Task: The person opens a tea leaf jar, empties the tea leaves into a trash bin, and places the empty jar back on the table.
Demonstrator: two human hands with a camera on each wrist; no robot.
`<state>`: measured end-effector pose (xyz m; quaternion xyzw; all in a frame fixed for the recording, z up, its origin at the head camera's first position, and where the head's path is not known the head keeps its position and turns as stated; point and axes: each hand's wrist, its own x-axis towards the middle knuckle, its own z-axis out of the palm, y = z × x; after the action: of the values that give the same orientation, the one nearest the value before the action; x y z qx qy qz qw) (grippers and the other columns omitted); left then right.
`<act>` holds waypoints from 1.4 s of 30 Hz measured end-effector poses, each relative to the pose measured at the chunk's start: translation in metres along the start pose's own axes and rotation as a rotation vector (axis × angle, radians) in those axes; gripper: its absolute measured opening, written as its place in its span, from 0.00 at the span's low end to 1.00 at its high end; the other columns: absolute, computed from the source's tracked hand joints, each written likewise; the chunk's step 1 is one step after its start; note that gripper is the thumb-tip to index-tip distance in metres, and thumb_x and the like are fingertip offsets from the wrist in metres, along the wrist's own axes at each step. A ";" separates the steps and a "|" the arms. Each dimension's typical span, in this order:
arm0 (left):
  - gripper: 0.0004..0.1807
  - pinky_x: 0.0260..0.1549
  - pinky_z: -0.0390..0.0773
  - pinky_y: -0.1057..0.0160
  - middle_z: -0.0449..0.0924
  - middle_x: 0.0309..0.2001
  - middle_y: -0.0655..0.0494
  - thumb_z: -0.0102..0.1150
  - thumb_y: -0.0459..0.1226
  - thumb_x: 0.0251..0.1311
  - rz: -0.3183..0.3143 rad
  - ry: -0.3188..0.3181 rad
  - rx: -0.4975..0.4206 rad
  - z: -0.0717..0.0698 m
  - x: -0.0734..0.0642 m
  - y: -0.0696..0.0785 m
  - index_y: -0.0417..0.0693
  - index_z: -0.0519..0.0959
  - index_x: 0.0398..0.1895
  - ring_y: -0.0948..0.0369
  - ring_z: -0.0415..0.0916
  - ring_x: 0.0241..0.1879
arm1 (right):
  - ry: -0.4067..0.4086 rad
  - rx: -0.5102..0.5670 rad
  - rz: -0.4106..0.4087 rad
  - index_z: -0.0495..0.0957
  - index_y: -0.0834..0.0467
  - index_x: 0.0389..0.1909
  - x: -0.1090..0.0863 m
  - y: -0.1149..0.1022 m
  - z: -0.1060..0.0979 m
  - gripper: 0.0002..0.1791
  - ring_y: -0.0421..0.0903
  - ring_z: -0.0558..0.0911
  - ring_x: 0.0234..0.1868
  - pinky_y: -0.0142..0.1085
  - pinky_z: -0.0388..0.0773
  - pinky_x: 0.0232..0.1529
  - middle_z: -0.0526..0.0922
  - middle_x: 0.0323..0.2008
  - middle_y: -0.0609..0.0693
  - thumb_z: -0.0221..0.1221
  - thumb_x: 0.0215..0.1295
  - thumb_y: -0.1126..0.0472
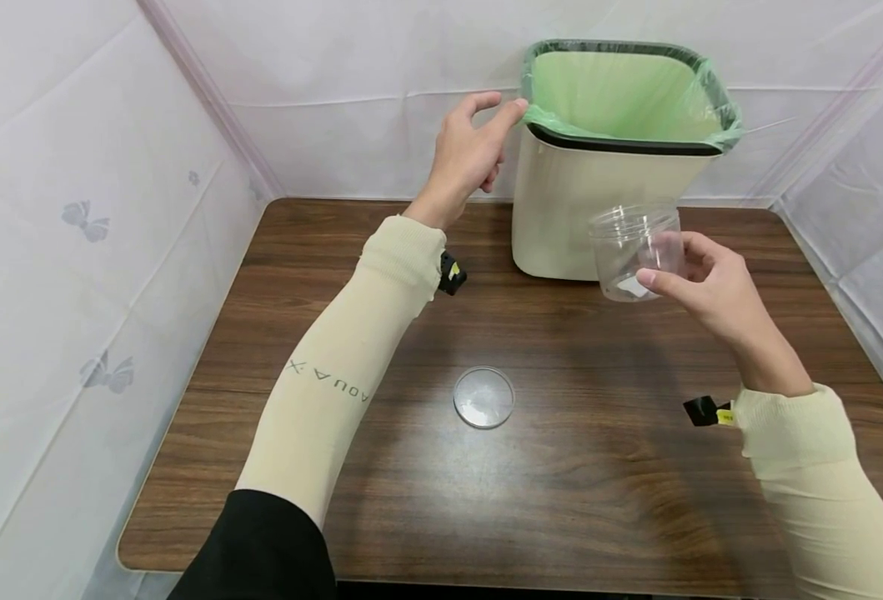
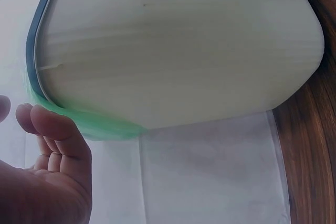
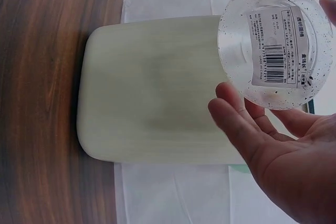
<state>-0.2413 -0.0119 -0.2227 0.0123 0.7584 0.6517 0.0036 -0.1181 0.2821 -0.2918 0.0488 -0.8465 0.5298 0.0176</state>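
My right hand (image 1: 719, 287) grips a clear plastic jar (image 1: 621, 242) by its side, in front of the bin. The jar has no lid on it. In the right wrist view its round base shows a white barcode label (image 3: 278, 48) and small dark specks. The cream trash bin (image 1: 584, 208) stands upright at the back of the table, lined with a green bag (image 1: 614, 92) folded over its dark rim. At the rim's left corner, a fingertip of my left hand (image 1: 467, 150) meets the bag. Thumb and fingers stand apart in the left wrist view.
A clear round lid (image 1: 484, 397) lies flat on the brown wooden table (image 1: 561, 500), nearer to me than the bin. White plastic sheeting (image 1: 336, 100) hangs behind the table and along both sides.
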 end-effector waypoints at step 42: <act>0.28 0.18 0.70 0.63 0.70 0.21 0.54 0.63 0.54 0.65 -0.020 -0.032 0.010 -0.015 -0.007 -0.015 0.63 0.72 0.67 0.62 0.61 0.11 | -0.142 -0.183 0.061 0.76 0.55 0.58 -0.012 0.023 0.021 0.26 0.42 0.79 0.42 0.29 0.76 0.35 0.81 0.44 0.48 0.70 0.63 0.51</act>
<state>-0.2349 -0.0293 -0.2350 0.0151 0.7615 0.6476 0.0223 -0.1076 0.2734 -0.3226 0.0587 -0.8915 0.4459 -0.0543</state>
